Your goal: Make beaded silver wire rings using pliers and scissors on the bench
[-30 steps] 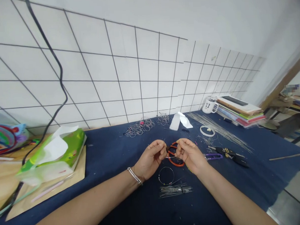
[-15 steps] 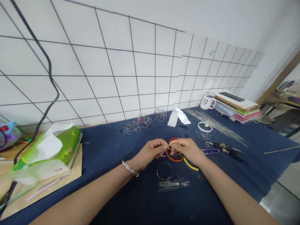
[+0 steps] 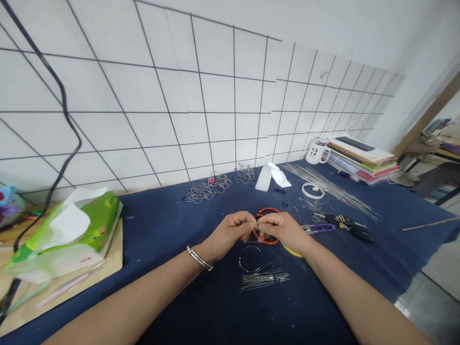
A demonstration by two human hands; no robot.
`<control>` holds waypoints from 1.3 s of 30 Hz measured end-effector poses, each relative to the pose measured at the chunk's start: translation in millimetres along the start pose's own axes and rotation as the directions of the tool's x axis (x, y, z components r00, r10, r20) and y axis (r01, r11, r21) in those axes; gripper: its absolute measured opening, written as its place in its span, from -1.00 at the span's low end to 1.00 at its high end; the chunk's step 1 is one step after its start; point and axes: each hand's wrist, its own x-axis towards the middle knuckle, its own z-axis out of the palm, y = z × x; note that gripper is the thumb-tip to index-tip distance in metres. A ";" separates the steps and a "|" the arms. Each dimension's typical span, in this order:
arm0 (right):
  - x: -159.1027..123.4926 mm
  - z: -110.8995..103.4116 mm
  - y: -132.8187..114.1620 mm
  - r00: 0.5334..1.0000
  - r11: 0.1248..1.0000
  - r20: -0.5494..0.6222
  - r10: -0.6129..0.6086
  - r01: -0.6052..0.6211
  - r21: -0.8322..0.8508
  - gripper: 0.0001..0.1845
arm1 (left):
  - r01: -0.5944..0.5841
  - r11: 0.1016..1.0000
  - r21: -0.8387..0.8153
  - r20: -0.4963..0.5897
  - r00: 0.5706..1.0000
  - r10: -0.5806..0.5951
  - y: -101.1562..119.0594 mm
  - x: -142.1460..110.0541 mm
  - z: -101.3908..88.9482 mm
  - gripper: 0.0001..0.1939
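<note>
My left hand (image 3: 235, 230) and my right hand (image 3: 282, 229) meet above the dark blue cloth, thumbs and forefingers pinched. What they hold between their fingertips is too small to make out. Partly hidden behind the fingers lies an orange loop (image 3: 268, 210), with a curved yellow piece (image 3: 293, 251) near my right wrist. Below the hands rests a thin wire ring with small beads (image 3: 239, 259). Under that is a bundle of short thin metal pieces (image 3: 259, 280). Purple-handled thread snips (image 3: 323, 228) lie right of my right hand.
Black-handled pliers (image 3: 360, 232) lie to the right. Tangled beaded wire loops (image 3: 206, 191) and long thin rods (image 3: 330, 188) sit toward the wall. A white mug (image 3: 314, 153) stands beside stacked books (image 3: 370, 164). At left is a green tissue pack (image 3: 98, 219).
The view has shifted slightly. Both hands stay pinched together, with my right fingers slightly repositioned; more of the snips' blades now shows beside my right hand.
</note>
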 end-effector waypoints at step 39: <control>-20.4 -29.7 -0.9 0.990 0.143 0.035 0.134 0.016 -0.990 -0.66 | -0.059 0.929 -0.365 -0.191 0.982 -0.013 -11.4 1.4 5.3 -0.86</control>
